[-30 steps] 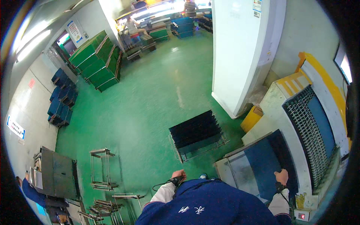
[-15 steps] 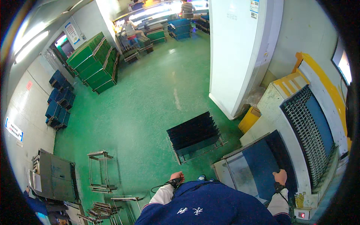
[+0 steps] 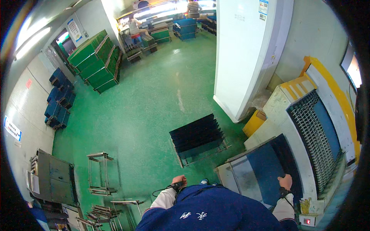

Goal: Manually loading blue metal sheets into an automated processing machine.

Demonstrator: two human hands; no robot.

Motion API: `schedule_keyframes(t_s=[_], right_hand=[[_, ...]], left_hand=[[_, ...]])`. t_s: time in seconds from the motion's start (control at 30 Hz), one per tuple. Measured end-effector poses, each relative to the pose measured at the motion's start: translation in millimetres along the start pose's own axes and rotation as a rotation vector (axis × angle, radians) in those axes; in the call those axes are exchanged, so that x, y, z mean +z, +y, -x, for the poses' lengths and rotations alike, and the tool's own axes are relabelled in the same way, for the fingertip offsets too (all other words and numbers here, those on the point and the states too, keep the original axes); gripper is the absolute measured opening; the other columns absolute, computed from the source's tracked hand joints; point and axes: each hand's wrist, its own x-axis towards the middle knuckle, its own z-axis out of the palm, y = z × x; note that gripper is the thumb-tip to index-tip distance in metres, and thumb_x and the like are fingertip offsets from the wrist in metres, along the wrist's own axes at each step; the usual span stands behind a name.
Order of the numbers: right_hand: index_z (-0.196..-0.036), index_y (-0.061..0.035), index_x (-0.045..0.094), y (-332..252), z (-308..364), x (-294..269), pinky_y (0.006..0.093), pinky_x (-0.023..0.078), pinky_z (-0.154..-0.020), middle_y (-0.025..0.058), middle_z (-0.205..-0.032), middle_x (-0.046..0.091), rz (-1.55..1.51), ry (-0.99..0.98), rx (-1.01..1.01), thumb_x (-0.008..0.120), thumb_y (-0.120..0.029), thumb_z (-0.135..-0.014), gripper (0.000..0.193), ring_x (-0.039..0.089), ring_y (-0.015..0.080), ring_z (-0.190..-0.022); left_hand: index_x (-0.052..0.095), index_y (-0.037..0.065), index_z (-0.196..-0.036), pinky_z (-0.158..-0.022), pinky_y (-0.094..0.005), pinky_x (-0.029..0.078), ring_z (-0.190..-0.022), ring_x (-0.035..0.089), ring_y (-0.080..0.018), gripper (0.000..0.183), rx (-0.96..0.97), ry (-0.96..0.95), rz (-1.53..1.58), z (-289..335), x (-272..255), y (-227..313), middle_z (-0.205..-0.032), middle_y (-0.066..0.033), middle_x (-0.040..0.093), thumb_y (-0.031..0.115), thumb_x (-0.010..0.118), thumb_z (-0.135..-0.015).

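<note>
My right hand (image 3: 285, 181) is closed, over the dark blue flat panel (image 3: 266, 165) that lies on a grey machine bed at my right. Whether its curled fingers grip anything is hidden. A darker, nearly black panel (image 3: 286, 152) lies beside the blue one, just past that hand. My left hand (image 3: 179, 179) hangs in front of my body with its fingers curled in, and nothing shows in them. Both wrists wear black straps. Ahead of me on the green floor stands a wire rack (image 3: 198, 136) holding several dark panels upright.
Empty metal racks (image 3: 102, 173) stand at left, near a grey cabinet (image 3: 61, 177). A roller conveyor (image 3: 316, 142) runs along the right. A white pillar (image 3: 239, 57) and a yellow box (image 3: 255, 123) stand beyond. Green panel stacks (image 3: 94, 63) and seated people are farther off.
The whole view has shifted slightly. Both hands keep nearly the same pose, and the panels and rack stay where they were.
</note>
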Motion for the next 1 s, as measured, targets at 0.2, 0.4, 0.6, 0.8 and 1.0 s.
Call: schedule_keyframes(t_s=[0.2,0.4,0.6,0.8,1.0], right_hand=[[-0.088,0.0014,0.063,4.6,-0.7,0.6,0.0400,0.048,-0.076,0.0205,-0.087,0.062,0.016,0.042,-0.047,0.074,-0.023,-0.059,0.039,0.059,0.0361,-0.086],[-0.089,0.0016,0.063,21.5,-9.9,23.6,0.0406,0.048,-0.076,0.0203,-0.088,0.063,0.034,0.158,-0.083,0.073,-0.019,-0.062,0.035,0.060,0.0359,-0.085],[-0.093,0.0036,0.061,-14.9,13.5,-11.8,0.0407,0.046,-0.079,0.0208,-0.090,0.062,0.013,0.005,-0.028,0.072,-0.017,-0.063,0.037,0.058,0.0390,-0.088],[-0.101,0.0045,0.060,-5.4,8.0,-3.3,0.0402,0.044,-0.085,0.0220,-0.104,0.060,0.000,0.022,0.015,0.072,-0.015,-0.064,0.043,0.056,0.0370,-0.100],[-0.093,0.0031,0.061,1.2,3.1,-2.1,0.0433,0.046,-0.078,0.0228,-0.093,0.061,-0.044,-0.019,-0.047,0.071,-0.018,-0.061,0.040,0.058,0.0387,-0.091]], left_hand=[[0.046,0.004,-0.076,-0.044,-0.0319,0.037,-0.051,0.045,-0.0180,0.016,0.014,0.087,-0.029,-4.1,0.5,-7.3,-0.059,-0.0053,0.045,0.017,0.046,-0.085],[0.046,0.004,-0.074,-0.042,-0.0312,0.036,-0.048,0.044,-0.0164,0.015,-0.023,0.088,0.016,14.1,15.9,1.2,-0.057,-0.0042,0.043,0.015,0.048,-0.084],[0.047,0.007,-0.075,-0.039,-0.0299,0.035,-0.044,0.042,-0.0156,0.021,0.013,0.100,0.013,6.0,7.3,-6.8,-0.054,-0.0013,0.043,0.025,0.046,-0.087],[0.048,0.007,-0.077,-0.039,-0.0308,0.038,-0.043,0.044,-0.0160,0.021,-0.008,0.200,-0.045,-3.3,7.9,-9.9,-0.054,-0.0011,0.043,0.026,0.047,-0.087],[0.044,0.008,-0.074,-0.043,-0.0319,0.036,-0.047,0.041,-0.0167,0.022,-0.018,0.121,-0.006,-6.2,3.4,-9.2,-0.056,-0.0020,0.042,0.025,0.048,-0.088]])
